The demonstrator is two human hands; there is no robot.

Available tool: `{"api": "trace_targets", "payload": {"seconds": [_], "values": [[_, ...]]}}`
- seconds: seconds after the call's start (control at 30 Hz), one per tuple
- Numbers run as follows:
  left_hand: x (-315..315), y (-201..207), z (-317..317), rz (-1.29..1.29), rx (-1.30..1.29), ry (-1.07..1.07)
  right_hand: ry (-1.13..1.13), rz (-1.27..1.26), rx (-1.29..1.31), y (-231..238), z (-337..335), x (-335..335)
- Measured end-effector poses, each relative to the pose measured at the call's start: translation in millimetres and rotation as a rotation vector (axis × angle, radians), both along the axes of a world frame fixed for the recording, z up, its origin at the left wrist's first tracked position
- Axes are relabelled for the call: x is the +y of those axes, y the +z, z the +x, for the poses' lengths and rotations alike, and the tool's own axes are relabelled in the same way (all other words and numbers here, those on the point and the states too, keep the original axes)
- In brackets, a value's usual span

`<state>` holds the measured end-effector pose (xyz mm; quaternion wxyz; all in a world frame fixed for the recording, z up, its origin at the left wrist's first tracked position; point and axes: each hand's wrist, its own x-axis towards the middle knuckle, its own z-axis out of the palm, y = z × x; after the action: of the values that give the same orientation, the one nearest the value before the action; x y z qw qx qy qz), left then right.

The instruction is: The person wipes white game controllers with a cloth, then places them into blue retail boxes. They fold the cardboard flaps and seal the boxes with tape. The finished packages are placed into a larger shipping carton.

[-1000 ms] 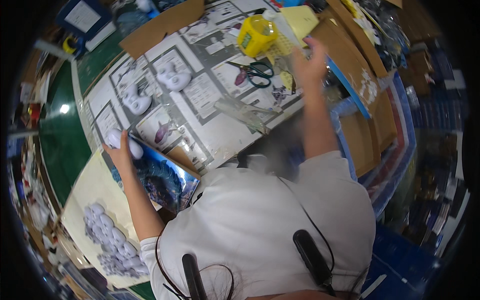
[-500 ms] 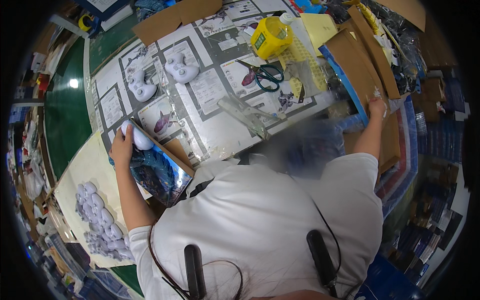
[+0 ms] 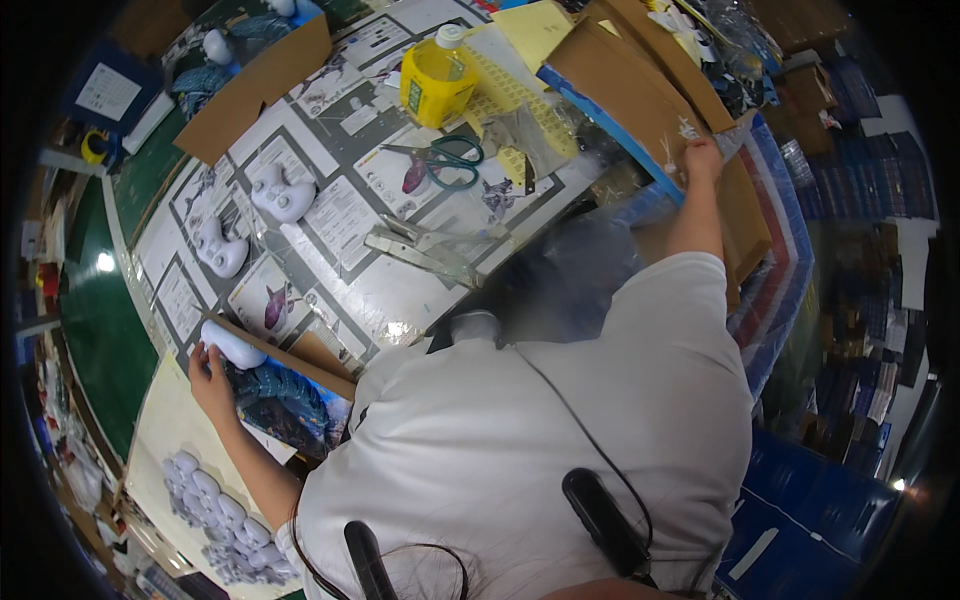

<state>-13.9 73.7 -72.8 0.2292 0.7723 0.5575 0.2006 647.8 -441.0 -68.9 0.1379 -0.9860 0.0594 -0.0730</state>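
Observation:
At the left, a white game controller [image 3: 232, 345] sits at the top of a narrow cardboard box [image 3: 288, 358] that also holds something in patterned dark blue wrapping [image 3: 285, 400]. My left hand [image 3: 212, 385] is beside the controller, fingers raised and apart, the tips at its edge. On the right, my right hand [image 3: 703, 162] reaches into an open brown cardboard tray [image 3: 630, 85] with a blue side. Its fingers are closed next to small white strands [image 3: 687, 130]; what they pinch is hidden. Two more white controllers [image 3: 284, 194] [image 3: 220, 248] rest on the printed sheets.
Green-handled scissors [image 3: 455, 162], a yellow bottle [image 3: 438, 80] and clear plastic strips [image 3: 420, 255] lie across the table's printed sheets [image 3: 350, 215]. Lower left, several white controllers [image 3: 220, 510] are piled on a cream sheet. Another cardboard box [image 3: 255, 90] stands at the back left.
The view has turned, shifting the table leftward. My left thumb and fingers have loosened from the controller, which stays in the box. My right hand remains at the cardboard tray.

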Motion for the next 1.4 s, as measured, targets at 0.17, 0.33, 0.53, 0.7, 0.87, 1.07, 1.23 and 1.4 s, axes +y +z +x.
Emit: {"api": "trace_targets", "payload": {"seconds": [0.17, 0.33, 0.53, 0.7, 0.87, 1.07, 1.23, 1.4], "values": [[4.7, -8.6, 4.3, -0.020, -0.024, -0.067, -0.037, -0.191, -0.075, -29.4, 30.5, -69.7], [-6.4, 5.3, 1.0, 0.031, 0.060, -0.071, 0.072, -0.178, -0.011, 9.5, -15.9, -6.0], [-4.9, 11.7, -0.3, 0.144, -0.008, -0.049, -0.120, -0.006, -0.228, 42.7, -33.2, -18.9], [-39.5, 47.8, 35.0, -0.096, -0.528, -0.046, 0.674, 1.366, 0.203, 92.2, -126.8, 135.2], [-108.5, 91.1, 154.8, -0.935, -0.842, -0.471, 1.311, 1.490, 0.843, 87.5, -295.0, 299.3], [-108.0, 100.2, 129.0, -0.830, -0.908, -0.369, 1.624, 1.082, 0.730, 66.5, -383.8, 354.9], [-118.8, 86.9, 98.7, -0.276, -0.617, -0.177, 1.654, 0.890, 0.978, 61.5, -414.7, 365.9], [-113.2, 91.2, 76.4, -0.185, -0.475, -0.172, 1.598, 0.844, 1.478, 56.5, -415.6, 383.7]]}}
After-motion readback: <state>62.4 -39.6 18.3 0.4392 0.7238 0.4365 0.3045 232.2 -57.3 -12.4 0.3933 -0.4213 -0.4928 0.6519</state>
